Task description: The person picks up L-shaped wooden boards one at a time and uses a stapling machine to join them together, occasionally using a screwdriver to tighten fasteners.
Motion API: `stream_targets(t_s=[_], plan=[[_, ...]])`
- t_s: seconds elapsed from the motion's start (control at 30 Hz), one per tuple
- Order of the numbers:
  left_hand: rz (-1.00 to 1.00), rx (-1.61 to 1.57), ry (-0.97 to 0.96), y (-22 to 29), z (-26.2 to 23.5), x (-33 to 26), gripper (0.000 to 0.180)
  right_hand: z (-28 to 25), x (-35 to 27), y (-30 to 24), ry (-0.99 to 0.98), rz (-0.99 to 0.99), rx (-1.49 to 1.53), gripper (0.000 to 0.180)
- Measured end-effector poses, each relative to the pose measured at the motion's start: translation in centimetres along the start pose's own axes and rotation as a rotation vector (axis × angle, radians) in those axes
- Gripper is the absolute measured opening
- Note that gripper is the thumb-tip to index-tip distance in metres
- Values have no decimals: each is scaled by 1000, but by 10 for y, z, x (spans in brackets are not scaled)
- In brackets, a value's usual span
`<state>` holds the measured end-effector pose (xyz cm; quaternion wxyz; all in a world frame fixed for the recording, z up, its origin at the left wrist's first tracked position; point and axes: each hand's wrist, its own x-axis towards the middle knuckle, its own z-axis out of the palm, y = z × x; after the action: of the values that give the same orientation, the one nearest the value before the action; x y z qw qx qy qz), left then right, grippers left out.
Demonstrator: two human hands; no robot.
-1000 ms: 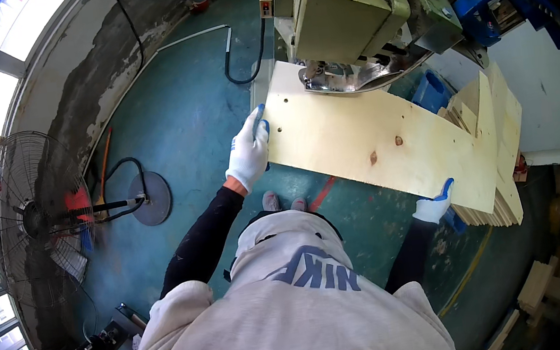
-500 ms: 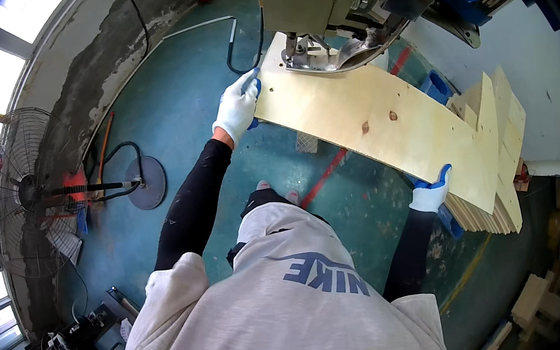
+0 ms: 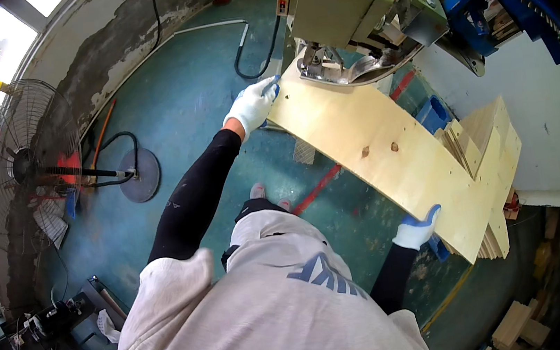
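Note:
A long, pale plywood board with two dark knots slants from the machine at the far side down to the near right. My left hand, in a white glove with blue palm, grips the board's left edge close to its far end. Lower right, my right hand, gloved alike, holds the near edge, thumb on top and the other fingers hidden underneath. The far end lies beneath the curved metal foot of a green machine; whether they touch I cannot tell.
Stacked plywood pieces stand beside the board on the right, near a blue bin. A blue toothed machine part juts out at the far right. On the left stands a fan with a round base. Wood offcuts lie lower right.
The board's near end has swung toward me and left, my right hand moving with it. My left hand keeps its grip at the far end. The whole view has shifted slightly too.

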<state>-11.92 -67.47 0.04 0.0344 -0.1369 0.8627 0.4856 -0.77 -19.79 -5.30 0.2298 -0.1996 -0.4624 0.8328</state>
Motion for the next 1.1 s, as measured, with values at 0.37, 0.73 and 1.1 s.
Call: stream_targets(t_s=[0.37,0.73,1.1], plan=[[-208,-192,45,-7,1,-27,51,-2,-34,3,-10,76,73,55],[-50,-36,196,-31,19,-18,49,-9,-28,9,-2,57,40,57],[28,-54,198,0,21,15,53,2,-21,10,-52,-43,-33,49]])
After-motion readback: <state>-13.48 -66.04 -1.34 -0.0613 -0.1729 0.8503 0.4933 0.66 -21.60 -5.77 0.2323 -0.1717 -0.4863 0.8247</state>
